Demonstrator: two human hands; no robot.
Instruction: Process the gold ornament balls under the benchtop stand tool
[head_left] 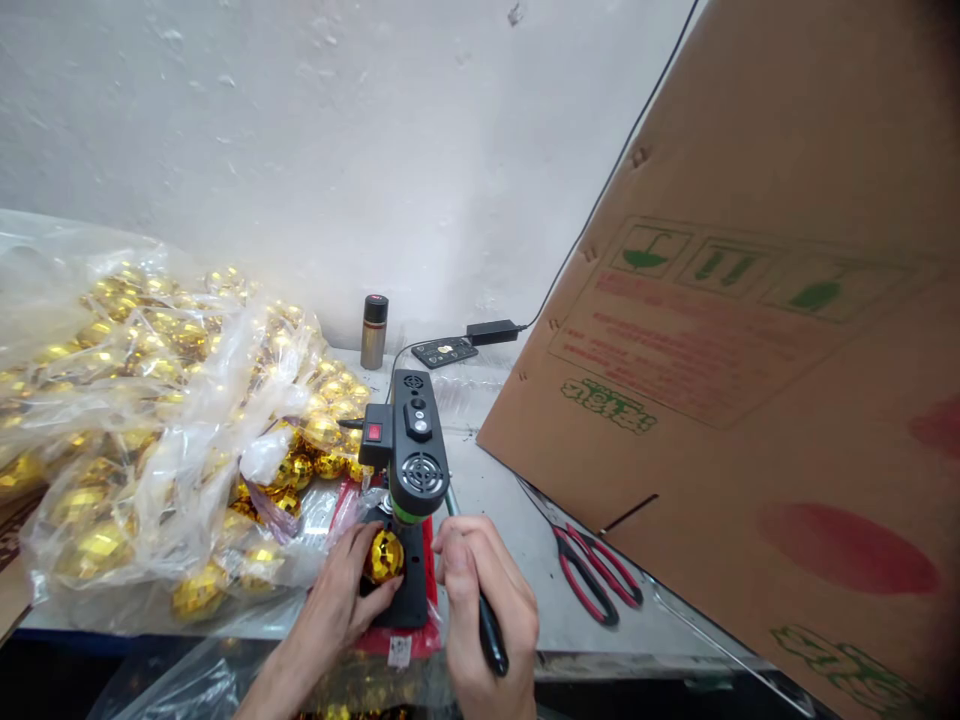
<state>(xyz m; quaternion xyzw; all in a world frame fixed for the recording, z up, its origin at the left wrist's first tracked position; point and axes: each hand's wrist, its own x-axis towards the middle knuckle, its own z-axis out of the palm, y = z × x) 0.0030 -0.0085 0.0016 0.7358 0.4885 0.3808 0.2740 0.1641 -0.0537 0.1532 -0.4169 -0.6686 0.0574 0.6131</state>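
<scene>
A gold mirror-faceted ball [385,556] rests on the black base of a small bench drill press [420,440], just below its head. My left hand [343,585] is closed around the ball, thumb on the near side and fingers on the left. The press's lever has a black handle [491,630], and my right hand [487,600] is wrapped around it to the right of the base. Whatever tip the press carries is hidden under its head. A red switch [373,432] shows on the left of the machine.
Clear plastic bags [202,430] full of gold balls cover the left side. A large cardboard box [720,340] leans on the right. Red-and-black scissors [596,570] lie by it. At the back are a spray can [374,332], a phone [445,351] and a power adapter [495,331].
</scene>
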